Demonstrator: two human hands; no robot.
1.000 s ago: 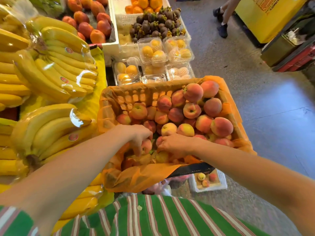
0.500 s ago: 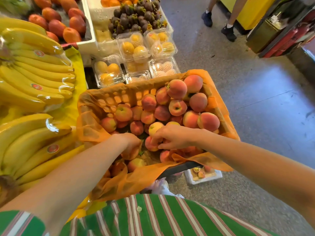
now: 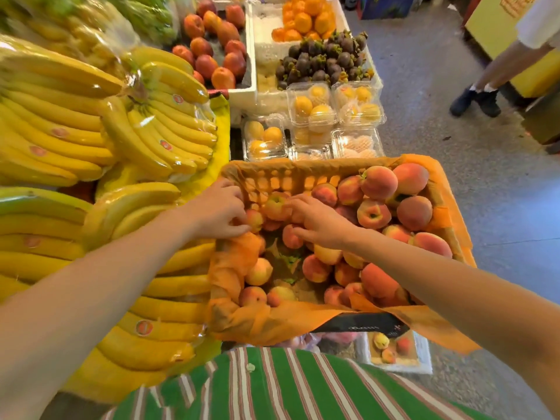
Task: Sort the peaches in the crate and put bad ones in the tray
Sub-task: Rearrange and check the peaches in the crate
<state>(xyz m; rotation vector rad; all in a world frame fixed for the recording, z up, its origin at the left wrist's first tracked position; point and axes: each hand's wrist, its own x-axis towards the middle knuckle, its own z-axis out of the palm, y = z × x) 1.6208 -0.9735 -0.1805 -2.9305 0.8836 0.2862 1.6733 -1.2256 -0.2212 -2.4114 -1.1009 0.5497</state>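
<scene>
The crate (image 3: 448,207), lined with orange paper, holds several pink-yellow peaches, piled highest at its far right. My left hand (image 3: 216,210) is at the crate's far-left corner, fingers curled round a small peach (image 3: 254,220) against the liner. My right hand (image 3: 319,221) lies over the fruit in the middle. Its fingers stretch to touch a peach (image 3: 275,205) and its thumb rests on another peach (image 3: 291,237). The white tray (image 3: 424,363) sits on the floor below the crate's near right corner, with three peaches in it.
Wrapped banana bunches (image 3: 91,131) fill the stall on the left. Behind the crate stand clear boxes of yellow fruit (image 3: 312,106), white boxes of mangosteens (image 3: 324,60), oranges and nectarines. A person's legs (image 3: 485,92) stand on the grey floor at the far right.
Both hands have moved from the near side of the crate to its far-left part. My left hand now holds a small peach at the corner. The view has shifted.
</scene>
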